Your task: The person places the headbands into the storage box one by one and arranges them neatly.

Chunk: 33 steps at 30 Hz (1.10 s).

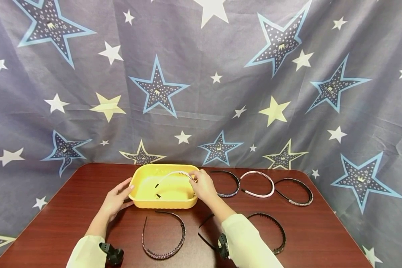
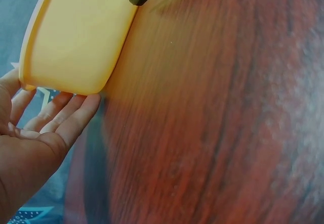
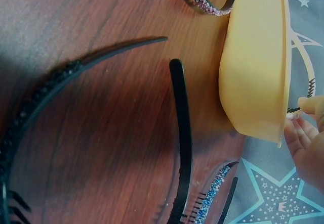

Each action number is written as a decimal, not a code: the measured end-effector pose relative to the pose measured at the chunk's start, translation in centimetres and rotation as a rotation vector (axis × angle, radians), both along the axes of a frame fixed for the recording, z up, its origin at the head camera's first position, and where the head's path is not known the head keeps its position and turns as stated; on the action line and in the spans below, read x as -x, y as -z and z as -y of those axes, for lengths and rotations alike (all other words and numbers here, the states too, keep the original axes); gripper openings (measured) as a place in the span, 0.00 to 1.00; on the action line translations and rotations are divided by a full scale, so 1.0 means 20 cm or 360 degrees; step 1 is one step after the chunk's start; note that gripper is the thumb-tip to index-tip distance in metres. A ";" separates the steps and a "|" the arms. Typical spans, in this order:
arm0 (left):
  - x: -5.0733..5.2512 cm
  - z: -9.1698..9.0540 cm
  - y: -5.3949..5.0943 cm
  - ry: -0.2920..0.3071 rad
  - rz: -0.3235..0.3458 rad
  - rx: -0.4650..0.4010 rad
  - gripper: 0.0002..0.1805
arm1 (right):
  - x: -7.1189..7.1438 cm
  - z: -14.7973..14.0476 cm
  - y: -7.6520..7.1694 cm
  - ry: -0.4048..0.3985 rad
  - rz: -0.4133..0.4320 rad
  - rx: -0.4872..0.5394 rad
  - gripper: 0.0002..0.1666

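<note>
A white headband (image 1: 170, 174) with dark tips and small teeth is pinched between the thumb and fingers of my right hand (image 1: 202, 183). It arches over the right part of the yellow basin (image 1: 174, 204), partly inside its rim. In the right wrist view the hand (image 3: 310, 145) is at the basin's end, with the white band (image 3: 305, 57) rising behind the rim. Another dark headband tip (image 1: 159, 196) shows inside the basin; the rest of that piece is mostly hidden. At the basin's left end, my left hand (image 1: 116, 197) touches the wall and rim with nearly straight fingers.
Right of the basin lie a blue-speckled headband (image 1: 237, 186), a pale pink headband (image 1: 271, 186) and a dark glittery headband (image 1: 309, 195). Nearer are a purple-speckled headband (image 1: 164, 257) and black headbands (image 1: 281, 230), partly beneath my right forearm. A starry curtain (image 1: 201, 93) hangs behind the table.
</note>
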<state>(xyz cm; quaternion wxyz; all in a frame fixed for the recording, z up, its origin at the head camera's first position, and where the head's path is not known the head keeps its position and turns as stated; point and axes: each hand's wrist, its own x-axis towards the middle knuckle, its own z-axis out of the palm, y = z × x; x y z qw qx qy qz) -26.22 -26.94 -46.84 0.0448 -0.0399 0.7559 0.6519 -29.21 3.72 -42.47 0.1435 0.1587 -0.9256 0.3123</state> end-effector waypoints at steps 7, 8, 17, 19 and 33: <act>0.00 0.00 0.01 0.0008 -0.0007 -0.0010 0.36 | 0.00 0.00 -0.01 0.0014 0.0021 -0.0006 0.12; 0.00 0.00 0.01 0.0008 -0.0009 -0.0012 0.36 | 0.00 0.00 -0.01 0.0015 0.0026 0.0000 0.12; 0.01 0.00 0.01 0.0005 -0.0004 -0.0013 0.37 | 0.00 0.00 0.00 0.0020 0.0051 0.0031 0.12; 0.01 0.00 0.01 0.0005 -0.0005 -0.0008 0.36 | 0.00 -0.01 0.00 0.0010 0.0054 0.0036 0.11; 0.00 0.00 0.00 -0.0007 0.0000 0.0019 0.36 | -0.01 -0.04 -0.02 -0.0087 -0.0010 0.0087 0.13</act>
